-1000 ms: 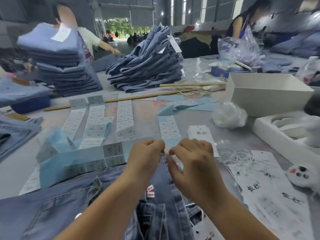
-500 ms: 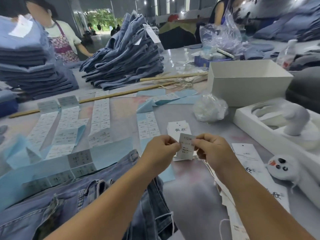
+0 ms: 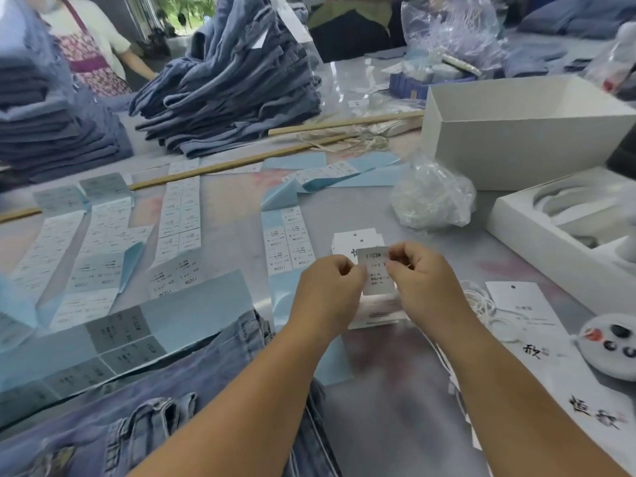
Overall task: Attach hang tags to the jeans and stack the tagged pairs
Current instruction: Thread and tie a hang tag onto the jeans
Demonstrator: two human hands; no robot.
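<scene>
Item: size sticker [image 3: 375,271], printed 1103#, pinched at its side edges by left hand [image 3: 327,292] and right hand [image 3: 425,280], held taut just above the hang tags [image 3: 358,241], apparently for aligning onto one; jeans [image 3: 192,383] lie on the tabletop [image 3: 395,407], near side of the fingers, untagged.

Grey worktable [image 3: 234,215], daylit doorway [image 3: 179,12]

Ahead of me: an open white box [image 3: 523,132], a crumpled plastic bag [image 3: 432,197], two wooden sticks [image 3: 220,166], and a bystander in a floral apron [image 3: 91,60].
</scene>
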